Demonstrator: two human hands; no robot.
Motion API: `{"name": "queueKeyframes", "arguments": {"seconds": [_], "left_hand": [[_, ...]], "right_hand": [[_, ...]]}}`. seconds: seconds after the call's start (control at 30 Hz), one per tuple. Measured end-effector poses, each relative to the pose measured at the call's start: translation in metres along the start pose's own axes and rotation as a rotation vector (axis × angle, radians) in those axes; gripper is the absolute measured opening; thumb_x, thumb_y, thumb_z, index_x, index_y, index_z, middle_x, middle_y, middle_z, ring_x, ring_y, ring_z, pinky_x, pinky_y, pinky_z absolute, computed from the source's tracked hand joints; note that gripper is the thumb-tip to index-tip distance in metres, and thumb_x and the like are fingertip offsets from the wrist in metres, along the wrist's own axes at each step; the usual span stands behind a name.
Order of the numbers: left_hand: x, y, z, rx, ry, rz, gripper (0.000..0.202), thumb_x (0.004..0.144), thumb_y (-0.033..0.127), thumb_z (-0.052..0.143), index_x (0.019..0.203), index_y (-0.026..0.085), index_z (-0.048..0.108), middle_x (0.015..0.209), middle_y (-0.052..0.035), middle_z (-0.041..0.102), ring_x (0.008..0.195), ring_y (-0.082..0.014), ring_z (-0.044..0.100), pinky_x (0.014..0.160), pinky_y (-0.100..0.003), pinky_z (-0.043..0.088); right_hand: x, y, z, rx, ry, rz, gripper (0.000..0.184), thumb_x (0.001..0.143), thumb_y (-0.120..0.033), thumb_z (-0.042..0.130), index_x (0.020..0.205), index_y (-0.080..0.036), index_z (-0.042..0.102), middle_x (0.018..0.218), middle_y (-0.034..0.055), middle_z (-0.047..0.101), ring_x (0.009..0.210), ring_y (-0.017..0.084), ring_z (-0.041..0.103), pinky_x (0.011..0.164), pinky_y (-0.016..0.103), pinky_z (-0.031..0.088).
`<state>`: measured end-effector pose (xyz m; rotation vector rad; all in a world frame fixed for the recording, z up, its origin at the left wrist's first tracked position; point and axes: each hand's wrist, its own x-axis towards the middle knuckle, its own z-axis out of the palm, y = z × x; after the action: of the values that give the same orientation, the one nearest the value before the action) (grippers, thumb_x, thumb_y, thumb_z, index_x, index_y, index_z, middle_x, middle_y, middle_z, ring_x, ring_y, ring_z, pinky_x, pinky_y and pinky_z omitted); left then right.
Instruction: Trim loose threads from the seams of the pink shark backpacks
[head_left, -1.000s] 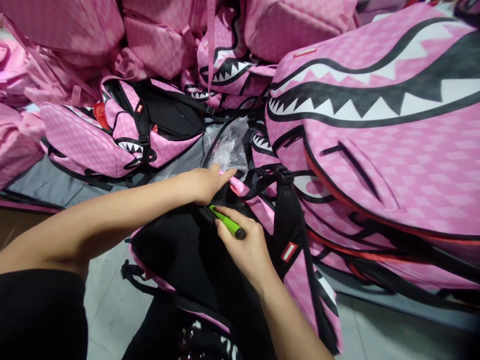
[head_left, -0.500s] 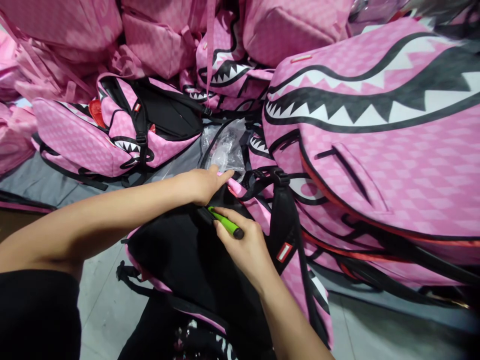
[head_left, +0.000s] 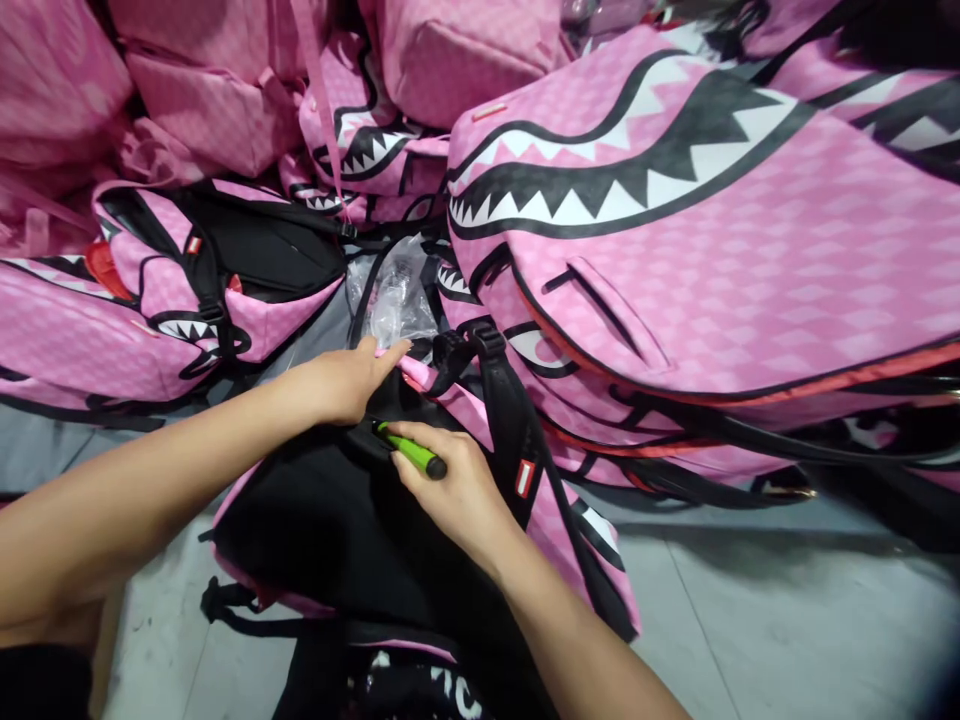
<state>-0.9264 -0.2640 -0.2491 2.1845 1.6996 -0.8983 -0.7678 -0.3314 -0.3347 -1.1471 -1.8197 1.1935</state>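
A backpack (head_left: 315,530) with a black back panel and pink checked sides lies across my lap, its black strap (head_left: 501,385) running along the right side. My left hand (head_left: 349,385) is closed on the backpack's upper edge, with the thumb and a finger toward the pink trim. Just below it, my right hand (head_left: 450,480) grips a bright green pen-like tool (head_left: 414,452) with a black end. The tool's tip meets the black fabric near my left fingers, where the exact contact is hidden.
A large pink shark-mouth bag (head_left: 720,270) stands close on the right. Another pink backpack (head_left: 262,250) lies at the left, with clear plastic wrapping (head_left: 401,295) between them. More pink bags (head_left: 210,100) are piled behind. Grey tiled floor (head_left: 675,600) shows below.
The view has shifted to the right, so everything sits further left in the picture. Both hands keep nearly the same hold on the backpack and the green tool.
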Motion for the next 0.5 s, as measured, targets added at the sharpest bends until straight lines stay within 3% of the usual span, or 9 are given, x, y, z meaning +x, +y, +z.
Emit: {"name": "queueKeyframes", "arguments": {"seconds": [0.37,0.5], "left_hand": [[-0.002,0.003,0.002,0.013,0.038,-0.001,0.106,0.077,0.011,0.062,0.160,0.024,-0.001,0.147,-0.0219,0.039,0.103,-0.0304,0.069,0.079,-0.034,0.055],[-0.024,-0.001,0.008,0.011,0.084,-0.008,0.102,0.077,0.007,0.061,0.160,0.022,0.003,0.141,-0.0201,0.043,0.102,-0.0292,0.069,0.083,-0.034,0.055]], "right_hand": [[0.002,0.002,0.008,0.037,0.003,0.006,0.028,0.085,-0.018,0.065,0.111,-0.024,0.075,0.105,0.0011,0.078,0.091,0.021,0.075,0.088,0.035,0.056],[-0.020,-0.023,-0.014,-0.052,0.040,-0.062,0.020,0.084,-0.020,0.067,0.101,-0.025,0.077,0.099,0.0028,0.079,0.091,0.022,0.074,0.091,0.039,0.056]]}}
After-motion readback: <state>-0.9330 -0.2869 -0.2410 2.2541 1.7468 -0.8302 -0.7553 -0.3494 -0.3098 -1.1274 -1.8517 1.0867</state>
